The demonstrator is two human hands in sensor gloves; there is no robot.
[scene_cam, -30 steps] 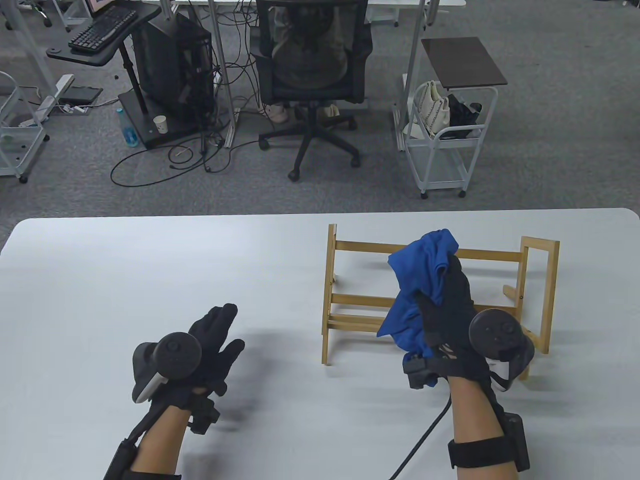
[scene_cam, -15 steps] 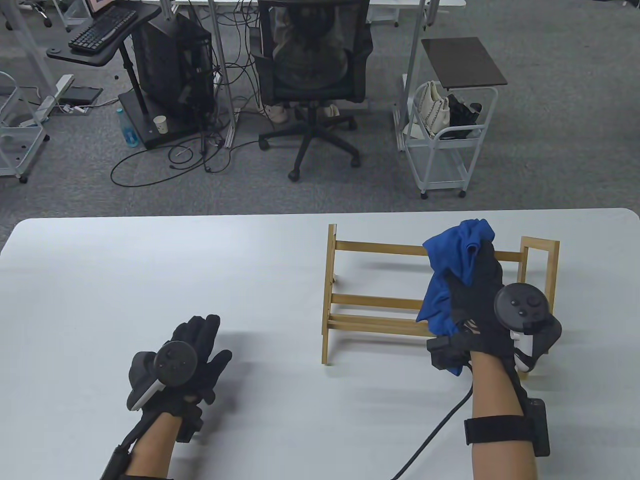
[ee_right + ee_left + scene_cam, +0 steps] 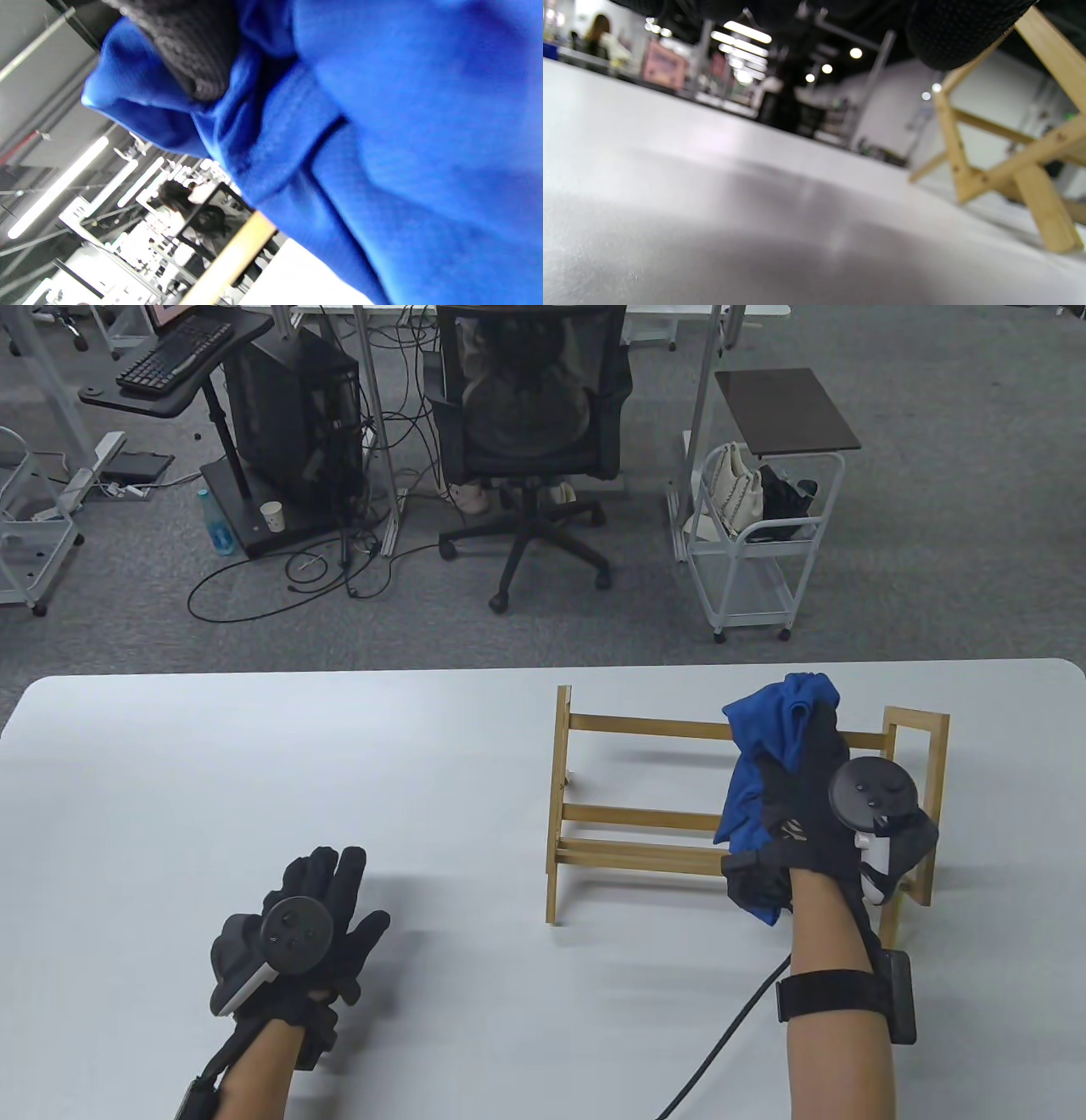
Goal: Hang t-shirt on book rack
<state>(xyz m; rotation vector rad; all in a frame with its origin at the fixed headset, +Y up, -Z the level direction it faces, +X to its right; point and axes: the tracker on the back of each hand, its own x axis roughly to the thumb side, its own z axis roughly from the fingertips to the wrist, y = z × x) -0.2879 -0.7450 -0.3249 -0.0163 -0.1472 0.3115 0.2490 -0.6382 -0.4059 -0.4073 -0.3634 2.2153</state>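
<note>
Blue t-shirt (image 3: 764, 763) was bunched, crumpled in right hand's (image 3: 806, 806) grip over wooden rack (image 3: 594, 814); left hand (image 3: 314, 916) lay open, flat.

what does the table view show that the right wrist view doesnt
Only the table view shows the whole wooden rack standing on the white table, the left hand away from the rack with fingers spread, and the right hand raised in front of the rack's right part. Only the right wrist view shows the cloth's folds close up, with a gloved fingertip pressed into them. Both show the blue t-shirt bunched in the right hand.
</note>
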